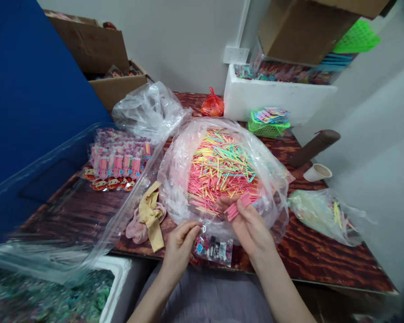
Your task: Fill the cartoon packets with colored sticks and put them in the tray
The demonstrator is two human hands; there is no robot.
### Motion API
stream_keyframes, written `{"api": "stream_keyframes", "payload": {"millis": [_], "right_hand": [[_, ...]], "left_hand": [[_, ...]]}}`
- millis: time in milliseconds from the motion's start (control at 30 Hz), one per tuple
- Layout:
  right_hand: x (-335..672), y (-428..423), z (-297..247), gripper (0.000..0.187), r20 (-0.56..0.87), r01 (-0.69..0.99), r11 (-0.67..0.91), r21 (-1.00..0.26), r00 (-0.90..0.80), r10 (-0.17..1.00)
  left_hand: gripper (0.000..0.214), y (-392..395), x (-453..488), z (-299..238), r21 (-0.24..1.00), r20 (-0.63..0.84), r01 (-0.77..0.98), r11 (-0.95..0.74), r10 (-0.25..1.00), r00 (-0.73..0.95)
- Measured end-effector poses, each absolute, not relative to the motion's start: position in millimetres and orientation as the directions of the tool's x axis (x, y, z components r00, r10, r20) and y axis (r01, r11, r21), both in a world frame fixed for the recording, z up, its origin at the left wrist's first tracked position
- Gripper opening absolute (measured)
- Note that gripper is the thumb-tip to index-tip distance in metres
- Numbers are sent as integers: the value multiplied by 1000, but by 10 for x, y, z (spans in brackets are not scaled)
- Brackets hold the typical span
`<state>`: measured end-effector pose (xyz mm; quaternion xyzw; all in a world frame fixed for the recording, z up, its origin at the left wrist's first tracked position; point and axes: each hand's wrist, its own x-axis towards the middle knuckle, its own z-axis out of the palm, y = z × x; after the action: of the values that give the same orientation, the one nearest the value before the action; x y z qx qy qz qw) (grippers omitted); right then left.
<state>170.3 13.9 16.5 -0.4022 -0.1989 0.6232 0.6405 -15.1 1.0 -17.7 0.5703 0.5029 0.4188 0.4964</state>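
My right hand is closed around a small bundle of pink sticks, held over the near edge of a large clear plastic bag. Inside that bag lies a heap of thin pink, yellow, green and blue sticks. My left hand pinches the edge of a small printed clear packet in front of the big bag. Beside it, near the table edge, rests a packet with dark printing and a white label.
Filled stick packets lie in rows at the left. A yellow cloth sits by the bag. To the right are a paper cup, a brown bottle, a green basket and a plastic bag. A foam box stands lower left.
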Motion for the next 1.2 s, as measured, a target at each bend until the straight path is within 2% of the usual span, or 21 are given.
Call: {"api": "stream_keyframes", "payload": {"millis": [133,267,500,667,833,900,967,1067,1133,1200], "right_hand": [[1542,320,321,17,-254,-750,-140,-646,39,966],[1359,290,351,18,-254,-716,-166,-678,16,967],[1320,50,438,18,-268,-569,-174,-804,86,959],[1305,54,463,14,-299,-617,-157,-771,135,945],[1293,68,406,16,-363,-672,-198,-713,113,925],[1282,51,395,16,-345,-604,-201,-771,132,929],[1266,27,398,17,-282,-463,-193,-865,131,950],[1243,-22,427,20,-211,-254,-206,-945,-7,977],[1227,-63,447,30,-209,-210,-222,-952,-79,975],[1207,-108,454,40,-184,-213,-190,-959,-48,982]], "left_hand": [[22,-13,-59,-188,990,-24,140,0,985,169],[22,-21,-63,-187,994,-20,105,4,988,151],[18,-31,-112,-194,999,-25,50,18,990,139],[19,-50,-146,-207,999,-38,31,34,987,155],[20,-69,-191,-204,998,-20,62,9,985,173],[19,-67,-193,-195,998,4,68,-16,986,170],[19,-55,-188,-180,997,32,64,-43,986,164],[19,-25,-184,-157,998,50,31,-55,988,146],[19,-9,-191,-146,999,42,3,-43,991,130],[19,-1,-202,-137,1000,28,-16,-27,994,108]]}}
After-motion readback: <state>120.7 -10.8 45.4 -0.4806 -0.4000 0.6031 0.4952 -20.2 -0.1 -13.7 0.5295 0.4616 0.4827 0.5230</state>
